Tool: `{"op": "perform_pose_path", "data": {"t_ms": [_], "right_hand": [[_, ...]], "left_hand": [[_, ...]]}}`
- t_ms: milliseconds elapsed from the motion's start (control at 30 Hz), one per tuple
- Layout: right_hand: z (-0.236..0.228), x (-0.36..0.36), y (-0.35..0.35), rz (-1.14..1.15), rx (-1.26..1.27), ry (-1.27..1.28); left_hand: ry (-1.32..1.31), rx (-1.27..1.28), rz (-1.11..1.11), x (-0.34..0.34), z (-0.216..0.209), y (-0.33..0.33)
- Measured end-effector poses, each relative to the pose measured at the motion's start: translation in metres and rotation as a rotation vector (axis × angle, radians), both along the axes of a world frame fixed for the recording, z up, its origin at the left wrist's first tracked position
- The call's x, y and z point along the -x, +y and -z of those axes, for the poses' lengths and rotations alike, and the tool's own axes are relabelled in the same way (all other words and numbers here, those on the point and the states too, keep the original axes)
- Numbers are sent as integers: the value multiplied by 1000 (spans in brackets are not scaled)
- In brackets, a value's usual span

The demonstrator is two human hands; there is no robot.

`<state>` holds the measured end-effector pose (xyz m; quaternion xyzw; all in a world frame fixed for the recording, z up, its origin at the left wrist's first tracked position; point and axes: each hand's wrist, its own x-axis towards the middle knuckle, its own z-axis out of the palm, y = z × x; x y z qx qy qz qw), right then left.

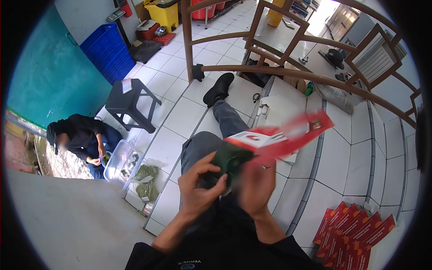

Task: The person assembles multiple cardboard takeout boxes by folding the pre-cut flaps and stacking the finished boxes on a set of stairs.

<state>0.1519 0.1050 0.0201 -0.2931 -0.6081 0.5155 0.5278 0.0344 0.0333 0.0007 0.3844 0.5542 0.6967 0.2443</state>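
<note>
My left hand is closed round a dark green, slightly shiny packet, with the thumb on its near side. Right against the packet is a red-and-white carton, opened out into a long strip that reaches up to the right and is smeared by motion. My right hand is at the carton's near end, fingers bent onto it; the hand is blurred and its fingertips are partly hidden. Both things are held above my lap. Whether the packet sits partly inside the carton I cannot tell.
Several red cartons stand in a row on the tiled steps at the lower right. White cardboard lies beyond my hands. At left, a person works by a clear tub, near bags of green leaves and a black stool.
</note>
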Motion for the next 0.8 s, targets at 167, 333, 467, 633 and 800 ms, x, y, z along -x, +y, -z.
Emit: {"op": "perform_pose_path", "data": {"t_ms": [167, 333, 467, 633, 800], "right_hand": [[-16, -19, 3, -46, 7, -162], [-10, -15, 3, -446, 468, -71], [17, 8, 6, -531, 561, 122], [1, 11, -10, -457, -528, -680], [-1, 5, -26, -639, -690, -725]], "left_hand": [[105, -114, -17, 9, -4, 11], [254, -194, -26, 13, 7, 3], [10, -127, 145, 22, 15, -2], [-184, 4, -264, 40, -7, -9], [542, 288, 17, 11, -64, -15]]}}
